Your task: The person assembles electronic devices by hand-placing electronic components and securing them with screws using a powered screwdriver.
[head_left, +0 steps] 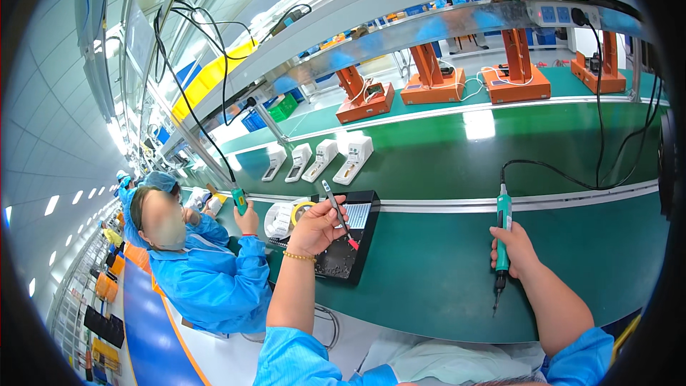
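Observation:
My left hand (318, 226) is closed around a pair of slim grey tweezers (333, 201), whose lower end hangs over a black tray (367, 234). Something pink shows at that lower end; whether it belongs to the tweezers I cannot tell. Small dark parts, perhaps screws, lie scattered in the tray, and a pale ribbed sheet covers its far part. At the right, my right hand (516, 246) grips a green electric screwdriver (504, 218) by its body. Its bit points down over the green bench top (429, 264), and a black cord leaves its upper end.
Several white devices (355, 161) stand in a row on the green belt (429, 144). Beyond are orange fixtures (516, 86) with white cables. Tape rolls (279, 220) sit left of the tray. A co-worker (204, 271) in blue holds another green screwdriver (239, 200). Cords hang at the right.

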`<state>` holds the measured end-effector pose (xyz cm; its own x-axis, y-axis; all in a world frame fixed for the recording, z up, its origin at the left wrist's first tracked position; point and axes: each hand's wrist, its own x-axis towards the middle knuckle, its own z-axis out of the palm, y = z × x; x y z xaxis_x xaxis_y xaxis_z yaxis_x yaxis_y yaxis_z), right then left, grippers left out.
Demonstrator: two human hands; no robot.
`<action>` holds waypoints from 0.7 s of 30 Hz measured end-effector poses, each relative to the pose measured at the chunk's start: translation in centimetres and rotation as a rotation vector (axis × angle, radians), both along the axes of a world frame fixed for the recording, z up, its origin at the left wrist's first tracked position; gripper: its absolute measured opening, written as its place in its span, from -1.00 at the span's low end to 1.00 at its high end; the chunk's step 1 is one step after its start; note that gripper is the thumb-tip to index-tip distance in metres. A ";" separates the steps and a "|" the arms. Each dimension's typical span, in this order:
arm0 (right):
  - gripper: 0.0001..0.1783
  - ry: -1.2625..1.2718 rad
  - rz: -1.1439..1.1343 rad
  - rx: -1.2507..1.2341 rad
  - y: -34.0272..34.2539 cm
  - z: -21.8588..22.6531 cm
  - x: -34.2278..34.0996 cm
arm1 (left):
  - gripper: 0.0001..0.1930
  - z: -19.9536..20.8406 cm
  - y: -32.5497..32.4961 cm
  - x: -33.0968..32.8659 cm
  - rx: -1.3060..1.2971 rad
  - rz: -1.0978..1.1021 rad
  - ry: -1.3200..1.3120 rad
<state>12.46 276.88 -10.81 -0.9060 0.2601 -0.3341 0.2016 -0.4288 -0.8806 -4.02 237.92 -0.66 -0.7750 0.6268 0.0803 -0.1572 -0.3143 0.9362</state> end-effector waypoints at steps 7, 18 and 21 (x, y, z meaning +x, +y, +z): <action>-0.64 0.030 0.008 -0.027 0.0 0.0 -0.1 | -0.66 0.0 0.6 0.3 -0.104 0.182 0.059; -0.65 0.010 0.009 -0.006 0.1 -0.2 -0.3 | -0.67 0.7 1.1 0.2 -0.058 0.204 0.068; -0.65 0.005 0.002 0.000 0.2 0.0 -0.2 | -0.67 1.1 1.6 0.4 -0.038 0.177 0.061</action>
